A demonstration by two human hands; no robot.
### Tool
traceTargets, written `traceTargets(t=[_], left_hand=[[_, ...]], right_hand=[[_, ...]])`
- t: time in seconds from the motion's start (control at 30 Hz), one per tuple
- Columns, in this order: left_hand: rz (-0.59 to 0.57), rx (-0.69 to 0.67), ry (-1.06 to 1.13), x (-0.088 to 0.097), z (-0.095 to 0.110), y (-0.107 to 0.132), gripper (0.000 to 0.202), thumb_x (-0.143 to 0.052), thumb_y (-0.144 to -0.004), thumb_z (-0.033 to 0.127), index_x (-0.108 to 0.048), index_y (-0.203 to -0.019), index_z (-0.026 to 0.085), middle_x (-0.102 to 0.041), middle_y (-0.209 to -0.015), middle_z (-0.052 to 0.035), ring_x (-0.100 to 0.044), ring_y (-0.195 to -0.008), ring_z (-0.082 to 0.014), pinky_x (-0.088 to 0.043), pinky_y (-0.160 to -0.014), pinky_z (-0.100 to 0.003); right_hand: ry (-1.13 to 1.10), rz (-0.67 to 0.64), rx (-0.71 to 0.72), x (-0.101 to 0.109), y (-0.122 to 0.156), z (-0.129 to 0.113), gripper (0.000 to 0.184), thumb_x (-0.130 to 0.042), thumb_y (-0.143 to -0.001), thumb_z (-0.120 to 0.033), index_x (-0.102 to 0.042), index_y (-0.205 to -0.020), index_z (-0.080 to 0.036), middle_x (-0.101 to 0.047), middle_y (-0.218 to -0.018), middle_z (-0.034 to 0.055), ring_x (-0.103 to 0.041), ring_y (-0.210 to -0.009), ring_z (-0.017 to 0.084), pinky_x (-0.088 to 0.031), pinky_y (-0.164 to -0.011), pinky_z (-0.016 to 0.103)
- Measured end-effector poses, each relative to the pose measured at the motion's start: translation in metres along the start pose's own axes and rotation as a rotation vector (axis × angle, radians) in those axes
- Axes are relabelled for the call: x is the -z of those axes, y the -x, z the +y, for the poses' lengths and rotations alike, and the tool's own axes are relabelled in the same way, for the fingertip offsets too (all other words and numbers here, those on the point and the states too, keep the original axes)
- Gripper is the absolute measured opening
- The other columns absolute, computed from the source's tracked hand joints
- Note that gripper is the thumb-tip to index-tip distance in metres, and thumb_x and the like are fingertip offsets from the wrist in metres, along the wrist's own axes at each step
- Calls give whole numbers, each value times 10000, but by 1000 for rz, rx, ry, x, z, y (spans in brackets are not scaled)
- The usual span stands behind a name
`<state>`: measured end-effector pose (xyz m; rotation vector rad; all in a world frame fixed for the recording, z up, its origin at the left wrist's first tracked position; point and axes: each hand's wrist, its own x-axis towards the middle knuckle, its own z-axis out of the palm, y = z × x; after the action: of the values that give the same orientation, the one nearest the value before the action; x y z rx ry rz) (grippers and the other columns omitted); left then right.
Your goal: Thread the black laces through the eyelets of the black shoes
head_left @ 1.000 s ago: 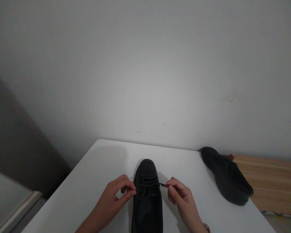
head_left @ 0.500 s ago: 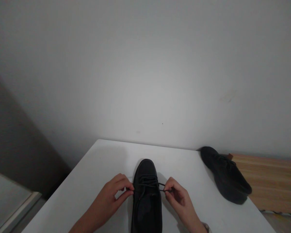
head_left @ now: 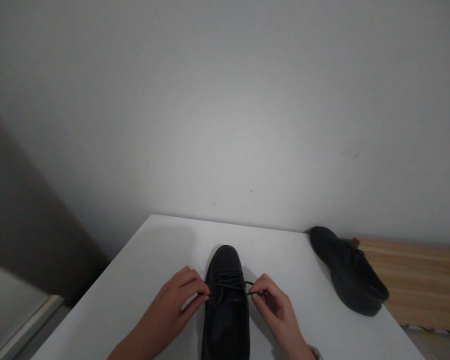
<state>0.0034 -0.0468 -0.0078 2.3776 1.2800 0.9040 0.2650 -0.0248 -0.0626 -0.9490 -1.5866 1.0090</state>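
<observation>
Pinching a thin black lace (head_left: 235, 285) at each end, the left hand (head_left: 176, 302) and the right hand (head_left: 275, 307) sit on either side of a black shoe (head_left: 225, 300) that stands between them on the white table (head_left: 150, 260), toe pointing away. Both hands are closed narrow, thumb against forefinger, on the lace. Well off to the right of the right hand, a second black shoe (head_left: 350, 272) lies at the table's far corner, beside a wooden surface (head_left: 420, 280).
</observation>
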Motion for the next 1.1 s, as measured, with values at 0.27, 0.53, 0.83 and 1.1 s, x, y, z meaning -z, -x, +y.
traceTargets(t=[0.27, 0.53, 0.83, 1.1], left_hand=[[-44, -32, -77, 6, 4, 2, 126, -567, -947, 174, -669, -895, 225, -661, -854, -19, -586, -816, -180, -479, -735, -265], [-11, -17, -49, -10, 7, -4, 116, -565, -940, 149, -658, -908, 211, -659, -864, -28, -602, -832, -187, -492, -743, -270], [168, -19, -95, -17, 6, 1, 133, -587, -926, 178, -709, -894, 220, -619, -924, -60, -574, -792, -183, -501, -685, -278], [150, -50, -91, -18, 9, 1, 161, -572, -926, 126, -708, -930, 213, -627, -888, -58, -568, -827, -195, -493, -693, -281]], right_hand=[[-8, 6, 48, -2, -2, -5, 151, -607, -933, -346, -697, -890, -233, -581, -841, 34, -575, -801, 183, -451, -684, 277], [43, 36, 71, -3, 0, 0, 127, -646, -908, -337, -739, -889, -252, -558, -960, 58, -587, -884, 197, -487, -716, 284], [128, 118, 136, -5, 0, -3, 109, -653, -902, -319, -716, -919, -231, -567, -929, 46, -567, -722, 155, -493, -681, 288], [168, 88, 170, -8, 3, -9, 126, -605, -930, -255, -708, -864, -225, -626, -819, 54, -613, -748, 189, -505, -655, 292]])
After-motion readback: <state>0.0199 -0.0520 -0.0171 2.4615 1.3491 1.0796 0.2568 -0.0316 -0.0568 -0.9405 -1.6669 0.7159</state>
